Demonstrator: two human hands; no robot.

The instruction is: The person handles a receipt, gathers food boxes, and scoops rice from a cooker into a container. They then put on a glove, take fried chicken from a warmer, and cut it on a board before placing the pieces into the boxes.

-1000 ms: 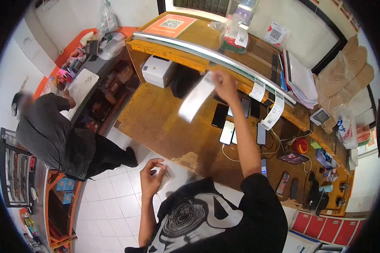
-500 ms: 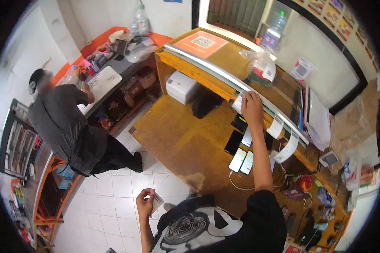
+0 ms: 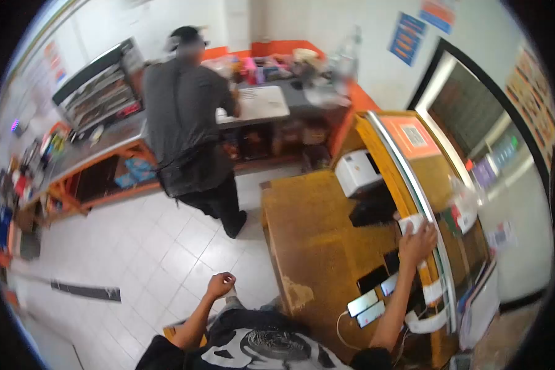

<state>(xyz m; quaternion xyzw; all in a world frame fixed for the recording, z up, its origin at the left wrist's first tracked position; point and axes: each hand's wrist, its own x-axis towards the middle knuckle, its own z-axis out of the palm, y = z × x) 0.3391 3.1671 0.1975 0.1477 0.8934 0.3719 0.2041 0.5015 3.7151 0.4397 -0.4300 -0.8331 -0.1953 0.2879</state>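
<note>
My right hand (image 3: 418, 242) reaches up to the metal-edged rail of the wooden counter. Its fingers are closed on a white paper slip (image 3: 411, 223) at that rail. Lower along the same rail hang other white paper slips (image 3: 433, 292). My left hand (image 3: 221, 285) is held low over the tiled floor, its fingers curled together. Whether anything is still in it, I cannot make out. Below my right forearm, several phones lie on the counter, among them one with a lit screen (image 3: 362, 303) and a dark one (image 3: 372, 280).
A white box-shaped device (image 3: 356, 174) sits under the counter's raised shelf. Across the tiled floor (image 3: 166, 246), a person in dark grey (image 3: 188, 123) leans over a white board (image 3: 262, 103) on the back worktop. A QR code sign (image 3: 413, 136) lies on the shelf top.
The view has swung left, so the counter now sits farther right. My right hand stays at the slip on the rail. The paper in my left hand no longer shows.
</note>
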